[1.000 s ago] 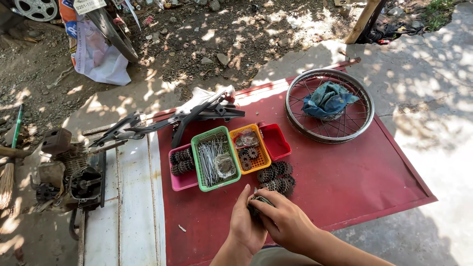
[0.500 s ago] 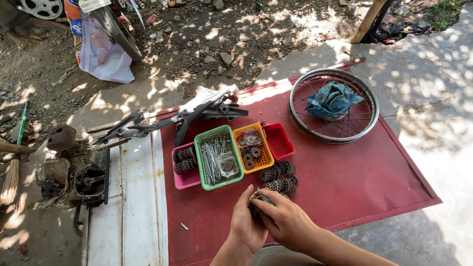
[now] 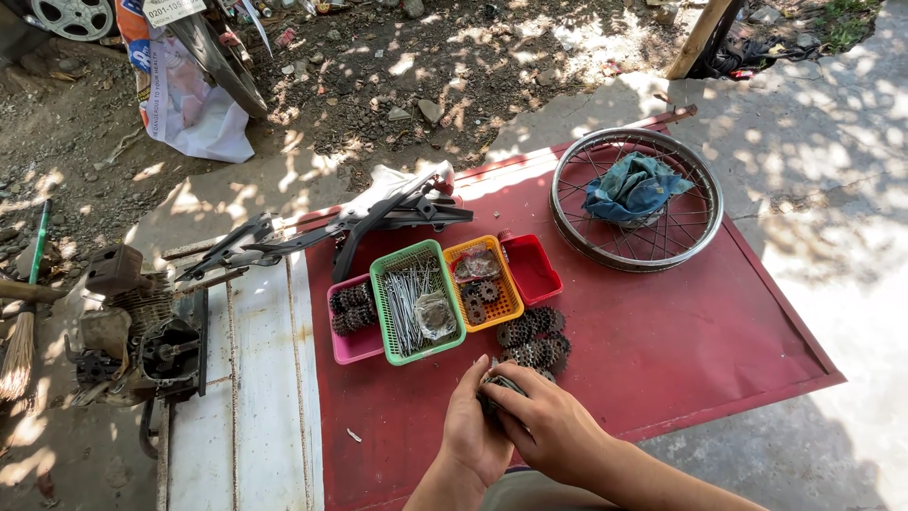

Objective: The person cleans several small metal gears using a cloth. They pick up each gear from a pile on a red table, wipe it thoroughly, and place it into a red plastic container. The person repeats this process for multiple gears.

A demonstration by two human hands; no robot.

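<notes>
At the bottom centre of the frame the left hand [image 3: 473, 431] and right hand [image 3: 549, 426] are pressed together around a small dark metal part [image 3: 499, 386] — only its top edge shows between the fingers. They hover over the red mat [image 3: 662, 350]. Just beyond them lies a heap of dark sprockets [image 3: 532, 336]. Farther up sit four baskets in a row — pink [image 3: 352, 343], green [image 3: 416, 301], yellow [image 3: 482, 284] and red [image 3: 532, 270]. At upper right lies a spoked wheel rim [image 3: 636, 199] with a blue rag [image 3: 632, 187] inside.
</notes>
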